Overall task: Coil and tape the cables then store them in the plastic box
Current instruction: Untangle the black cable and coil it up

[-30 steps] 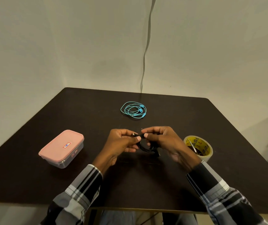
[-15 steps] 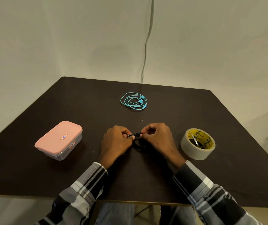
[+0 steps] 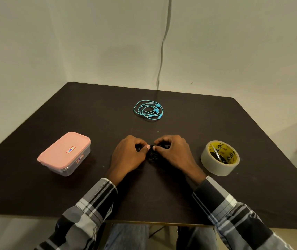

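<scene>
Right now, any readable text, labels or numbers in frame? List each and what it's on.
Sticker on the pink lid of the plastic box: blue marks in a red frame, maybe "16", too blurred to be sure.
Second sticker on the box's front wall: unreadable.
Yellow core of the tape roll: repeated black printed logo marks, not legible.
Nothing else carries text.

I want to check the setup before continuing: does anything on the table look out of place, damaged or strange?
Nothing stands out. The plastic box sits closed, the tape roll lies flat, the turquoise earphones rest loosely coiled, and both hands hold the black cable.
</scene>
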The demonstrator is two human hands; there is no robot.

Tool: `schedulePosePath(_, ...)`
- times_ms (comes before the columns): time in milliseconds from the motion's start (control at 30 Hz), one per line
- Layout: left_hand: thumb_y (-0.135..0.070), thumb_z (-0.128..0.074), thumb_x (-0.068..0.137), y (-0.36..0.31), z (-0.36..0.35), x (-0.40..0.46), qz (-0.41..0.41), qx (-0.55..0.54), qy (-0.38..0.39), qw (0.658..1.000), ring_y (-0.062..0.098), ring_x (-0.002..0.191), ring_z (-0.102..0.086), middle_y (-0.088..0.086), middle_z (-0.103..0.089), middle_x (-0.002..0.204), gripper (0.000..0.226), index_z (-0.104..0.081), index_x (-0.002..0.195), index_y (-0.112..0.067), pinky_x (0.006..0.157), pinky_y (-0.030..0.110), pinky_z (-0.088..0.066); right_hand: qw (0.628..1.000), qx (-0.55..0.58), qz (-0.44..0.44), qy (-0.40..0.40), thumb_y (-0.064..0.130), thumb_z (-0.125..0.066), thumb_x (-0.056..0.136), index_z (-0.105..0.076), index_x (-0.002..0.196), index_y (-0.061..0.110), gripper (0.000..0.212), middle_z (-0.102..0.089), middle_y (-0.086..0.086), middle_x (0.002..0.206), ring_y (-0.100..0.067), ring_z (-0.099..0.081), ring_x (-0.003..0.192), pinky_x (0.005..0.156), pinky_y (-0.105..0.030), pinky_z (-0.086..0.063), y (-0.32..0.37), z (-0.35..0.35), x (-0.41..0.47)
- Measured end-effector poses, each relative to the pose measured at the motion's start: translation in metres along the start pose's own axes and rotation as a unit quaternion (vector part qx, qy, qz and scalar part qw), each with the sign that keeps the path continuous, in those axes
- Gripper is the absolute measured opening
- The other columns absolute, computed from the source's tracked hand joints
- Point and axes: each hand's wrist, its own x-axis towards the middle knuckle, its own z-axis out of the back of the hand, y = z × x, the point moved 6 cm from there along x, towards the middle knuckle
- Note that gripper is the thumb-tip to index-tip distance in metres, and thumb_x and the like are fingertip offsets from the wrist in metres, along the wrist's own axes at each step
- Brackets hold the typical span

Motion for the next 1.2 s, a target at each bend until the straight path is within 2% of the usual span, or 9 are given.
schedulePosePath(267, -0.046, -0.066, 0.086, -0.002, 0.001, 0.001, -0.019, 0.022, 0.034, 0.999, 0.012, 0.095, -0.06, -0.009, -0.062, 0.106, 0.023, -0.073, 0.103, -0.033, 0.076, 0.029, -0.047, 0.991, -0.1, 0.088, -0.017, 0.035, -0.069, 0.087, -0.071, 0.111, 0.022, 0.027, -0.071, 0.004, 0.109, -0.013, -0.064, 0.1, 0.083, -0.027, -0.049, 0.009, -0.013, -0.011)
schedulePosePath(333, -0.046, -0.067, 0.085, -0.004, -0.001, 0.002, -0.026, 0.05, 0.039, 0.998, 0.015, 0.1, -0.06, -0.006, -0.062, 0.108, 0.028, -0.072, 0.108, -0.032, 0.079, 0.032, -0.049, 0.991, -0.096, 0.087, -0.026, 0.029, -0.069, 0.087, -0.069, 0.117, 0.018, 0.033, -0.071, 0.001, 0.114, -0.017, -0.063, 0.104, 0.087, -0.027, -0.047, 0.008, -0.012, -0.011)
schedulePosePath(467, -0.045, -0.067, 0.085, -0.005, -0.004, 0.003, -0.033, 0.066, 0.041, 0.996, 0.015, 0.103, -0.059, -0.007, -0.06, 0.108, 0.028, -0.071, 0.109, -0.033, 0.076, 0.032, -0.049, 0.992, -0.093, 0.081, -0.003, 0.015, -0.068, 0.086, -0.071, 0.113, 0.016, 0.027, -0.07, -0.001, 0.11, -0.018, -0.064, 0.102, 0.084, -0.025, -0.047, 0.006, -0.014, -0.003)
schedulePosePath(600, -0.047, -0.066, 0.085, -0.002, -0.006, 0.004, -0.037, 0.063, 0.067, 0.995, 0.012, 0.105, -0.054, -0.01, -0.056, 0.112, 0.027, -0.07, 0.11, -0.036, 0.079, 0.034, -0.05, 0.995, -0.019, 0.092, -0.018, 0.01, -0.071, 0.083, -0.074, 0.103, 0.02, 0.023, -0.07, 0.003, 0.102, -0.012, -0.064, 0.094, 0.083, -0.028, -0.053, 0.007, -0.008, -0.003)
schedulePosePath(767, -0.036, -0.074, 0.082, 0.0, -0.001, 0.004, -0.013, -0.052, 0.078, 0.996, 0.006, 0.08, -0.066, -0.013, -0.07, 0.083, 0.012, -0.076, 0.09, -0.028, 0.071, 0.029, -0.054, 0.994, 0.085, 0.072, -0.017, 0.01, -0.075, 0.081, -0.076, 0.096, 0.022, 0.019, -0.07, 0.009, 0.097, -0.005, -0.067, 0.087, 0.082, -0.034, -0.058, 0.008, -0.001, -0.003)
schedulePosePath(867, -0.034, -0.076, 0.08, -0.006, 0.008, 0.002, -0.007, -0.091, 0.03, 0.995, -0.003, 0.062, -0.062, -0.014, -0.07, 0.068, 0.007, -0.076, 0.083, -0.028, 0.058, 0.019, -0.044, 0.993, 0.079, 0.071, -0.049, 0.016, -0.077, 0.08, -0.077, 0.095, 0.023, 0.017, -0.07, 0.011, 0.096, -0.005, -0.065, 0.089, 0.08, -0.03, -0.056, 0.012, 0.008, -0.001)
schedulePosePath(1000, -0.029, -0.077, 0.08, -0.029, 0.026, -0.006, -0.066, -0.067, -0.076, 0.993, -0.001, 0.067, -0.061, -0.012, -0.071, 0.077, 0.008, -0.077, 0.087, -0.025, 0.058, 0.014, -0.043, 0.985, -0.016, 0.104, -0.14, 0.024, -0.077, 0.08, -0.076, 0.095, 0.032, 0.017, -0.064, 0.012, 0.091, -0.006, -0.053, 0.089, 0.071, -0.02, -0.044, 0.027, 0.025, -0.003)
schedulePosePath(1067, -0.024, -0.076, 0.08, -0.043, 0.03, -0.012, -0.111, -0.056, -0.111, 0.986, 0.004, 0.07, -0.061, -0.007, -0.07, 0.081, 0.01, -0.077, 0.089, -0.02, 0.061, 0.017, -0.046, 0.984, 0.026, 0.089, -0.149, 0.019, -0.075, 0.081, -0.077, 0.095, 0.03, 0.018, -0.071, 0.012, 0.087, -0.005, -0.062, 0.08, 0.069, -0.022, -0.05, 0.03, 0.029, -0.004)
schedulePosePath(1200, -0.018, -0.077, 0.08, -0.057, 0.033, -0.019, -0.162, -0.023, -0.161, 0.973, 0.013, 0.068, -0.062, 0.0, -0.068, 0.08, 0.008, -0.076, 0.087, -0.016, 0.056, 0.015, -0.037, 0.966, 0.232, 0.006, -0.115, 0.003, -0.066, 0.084, -0.079, 0.094, 0.017, 0.021, -0.077, 0.004, 0.086, -0.011, -0.073, 0.08, 0.077, -0.031, -0.061, 0.028, 0.029, -0.003)
